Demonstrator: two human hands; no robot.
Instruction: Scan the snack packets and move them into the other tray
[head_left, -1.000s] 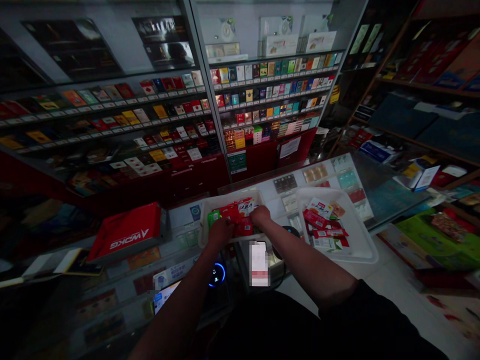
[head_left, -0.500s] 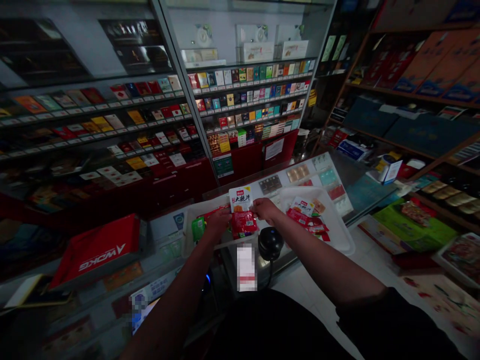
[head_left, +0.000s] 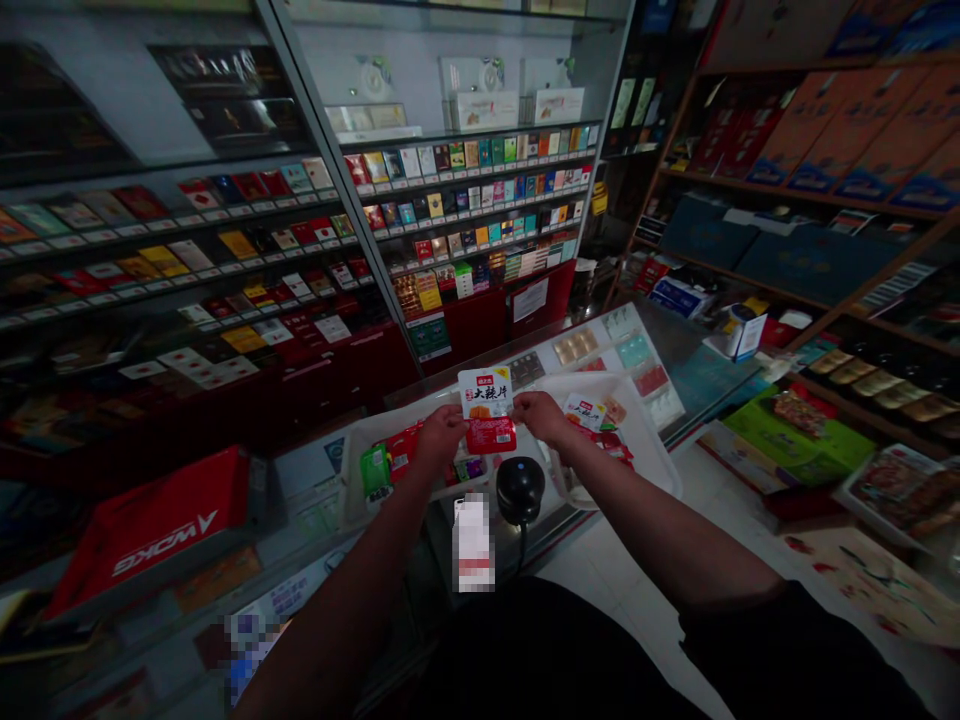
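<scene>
A red and white snack packet (head_left: 487, 408) is held upright between my two hands, its printed front toward me. My left hand (head_left: 442, 435) pinches its left edge, and my right hand (head_left: 538, 415) grips the right edge. Below and to the left stands a white tray (head_left: 352, 465) holding a green packet (head_left: 376, 472), red packets and other small ones. Another white tray (head_left: 658, 455), beyond my right wrist, holds a similar red and white packet (head_left: 585, 412) and more red packets. A black round-headed device (head_left: 520, 488) with a cable stands just below the held packet.
The trays rest on a glass counter (head_left: 694, 365). A red box (head_left: 154, 530) lies on the left, and a partly blurred white and red item (head_left: 473, 545) is nearer me. Cigarette shelves (head_left: 480, 185) line the back wall; cartons (head_left: 810, 130) fill the right-hand shelves.
The held packet has risen slightly and now faces me more squarely, showing clear of the left tray's contents. My view has shifted a little to the right.
</scene>
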